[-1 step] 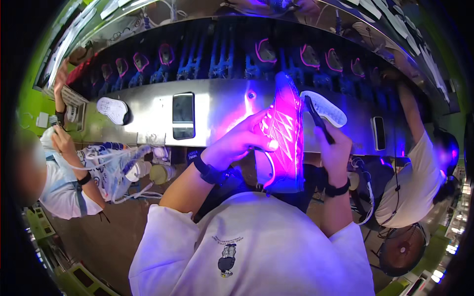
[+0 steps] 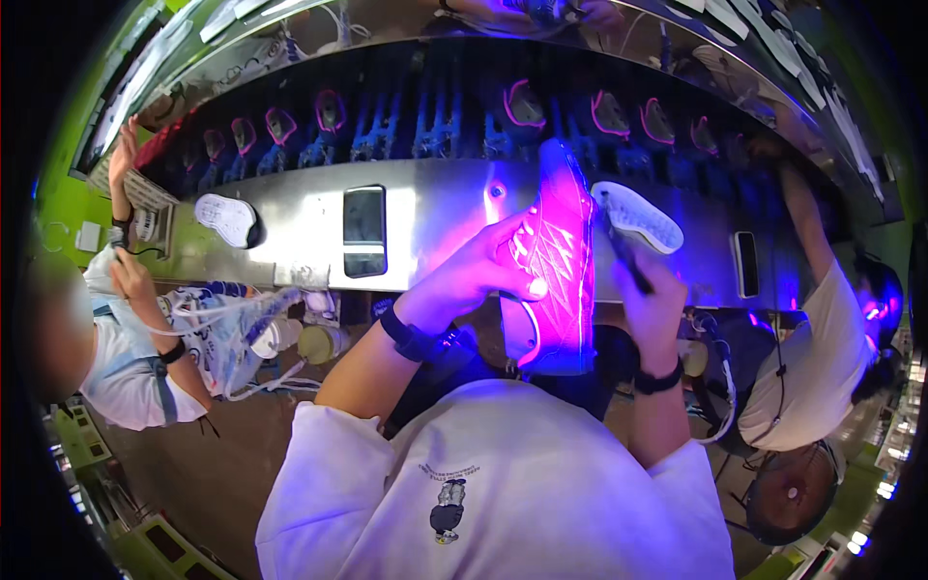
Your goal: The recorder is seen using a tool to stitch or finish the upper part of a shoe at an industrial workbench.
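Note:
Under violet light, a shoe upper (image 2: 563,246) glows pink and purple, its toe pointing away from me and its heel toward my chest. My left hand (image 2: 469,275) grips it from the left side, thumb across the lacing area. In my right hand (image 2: 655,304) is a black long-handled tool (image 2: 626,249), perhaps a brush; its far end lies close to the upper's right edge. Motion blurs that hand and the tool, so contact with the upper is unclear. Just beyond the tool, a white shoe sole (image 2: 646,217) rests on the metal bench (image 2: 300,203).
Another white sole (image 2: 225,218) and a phone (image 2: 364,230) lie on the bench to the left; a second phone (image 2: 745,264) is at right. Behind runs a dark rack with several pink-edged shoe parts (image 2: 525,104). Co-workers sit on both sides, with a round stool (image 2: 793,493) at lower right.
My right hand and the black tool have become blurred with motion. The whole view has shifted slightly; my left hand keeps its grip on the shoe upper.

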The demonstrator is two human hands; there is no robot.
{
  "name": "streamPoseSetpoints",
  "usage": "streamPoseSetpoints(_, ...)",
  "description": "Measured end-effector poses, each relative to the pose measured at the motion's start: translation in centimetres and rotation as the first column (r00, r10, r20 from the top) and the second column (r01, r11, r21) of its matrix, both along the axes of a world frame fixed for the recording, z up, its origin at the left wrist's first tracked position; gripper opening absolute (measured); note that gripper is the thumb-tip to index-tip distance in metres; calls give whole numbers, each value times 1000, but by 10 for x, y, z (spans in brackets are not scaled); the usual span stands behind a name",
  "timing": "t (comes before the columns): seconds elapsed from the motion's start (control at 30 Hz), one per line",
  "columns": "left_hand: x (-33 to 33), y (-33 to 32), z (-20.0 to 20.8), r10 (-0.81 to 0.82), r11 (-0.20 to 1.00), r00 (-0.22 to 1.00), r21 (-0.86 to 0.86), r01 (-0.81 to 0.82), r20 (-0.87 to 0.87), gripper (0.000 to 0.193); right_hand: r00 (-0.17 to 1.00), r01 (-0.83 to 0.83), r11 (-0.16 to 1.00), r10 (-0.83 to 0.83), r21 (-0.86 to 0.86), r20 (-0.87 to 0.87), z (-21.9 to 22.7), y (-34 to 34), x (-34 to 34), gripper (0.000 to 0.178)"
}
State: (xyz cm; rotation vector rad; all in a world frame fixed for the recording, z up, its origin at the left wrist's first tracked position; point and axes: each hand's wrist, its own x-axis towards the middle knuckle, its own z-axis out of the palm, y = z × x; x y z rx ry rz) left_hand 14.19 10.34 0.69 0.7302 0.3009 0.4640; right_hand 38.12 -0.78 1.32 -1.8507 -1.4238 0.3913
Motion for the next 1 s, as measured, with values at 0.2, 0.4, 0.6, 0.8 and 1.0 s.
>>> streamPoseSetpoints(0.2,-16,38,8,258,936,934,302,-179,-246,89,944,-322,939,308,-123,-121,-16,-49,5,26)
streamPoseSetpoints(0.4,-19,141,-46,534,784,714,583,-215,-454,85,858,-97,956,-61,-277,-510,-55,-67,48,42)
streamPoseSetpoints(0.6,-25,294,-59,820,523,64,791,319,-568,65,825,92,934,-266,-346,-499,-58,-77,79,45)
streamPoseSetpoints(0.8,-31,377,-148,878,426,20,800,423,-478,49,832,168,939,-299,-301,-467,-70,-84,73,45)
streamPoseSetpoints(1.0,112,348,-135,998,-55,8,884,464,58,47,796,223,912,-375,-345,-476,-75,-80,72,42)
